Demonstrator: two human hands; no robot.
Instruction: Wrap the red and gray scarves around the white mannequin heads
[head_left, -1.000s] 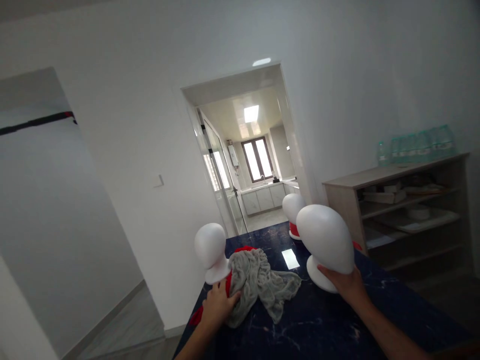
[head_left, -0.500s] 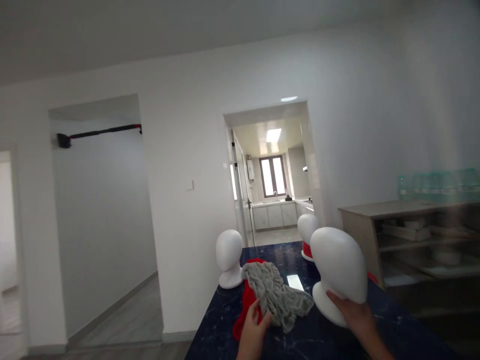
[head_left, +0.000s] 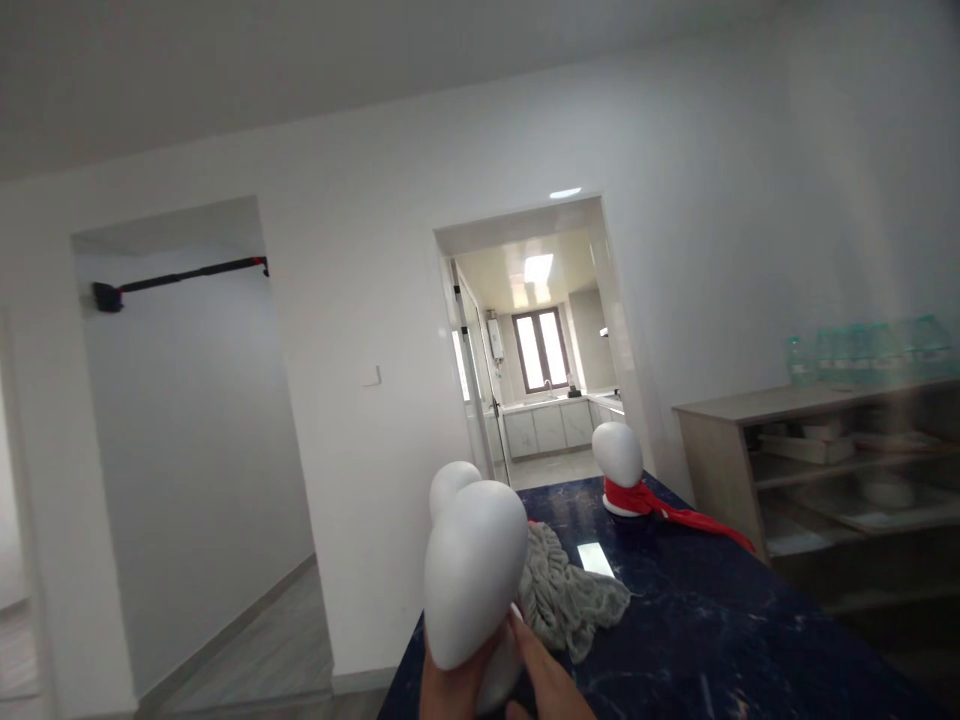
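A white mannequin head [head_left: 474, 570] is between my hands at the near left of the table, tilted. My left hand [head_left: 450, 688] is closed around its neck from the left, with the fingertips hidden behind the head. My right hand [head_left: 541, 668] grips the neck and base from the right. Just right of it lies a crumpled grey cloth [head_left: 574, 600], with only a sliver of red cloth showing at its far edge. Partly hidden behind the held head stands a second mannequin head [head_left: 450, 484].
At the table's far end, a third mannequin head [head_left: 618, 454] wears a red scarf [head_left: 694, 516] around its neck, its tail trailing right. The dark blue marbled table [head_left: 690, 620] stretches ahead. A shelf unit [head_left: 716, 470] with bottles [head_left: 862, 350] stands right, and a doorway opens beyond.
The held mannequin head has moved from right to left, across the grey cloth. My left hand has left the cloths and taken hold of the head too. The scarf at the back has come into view.
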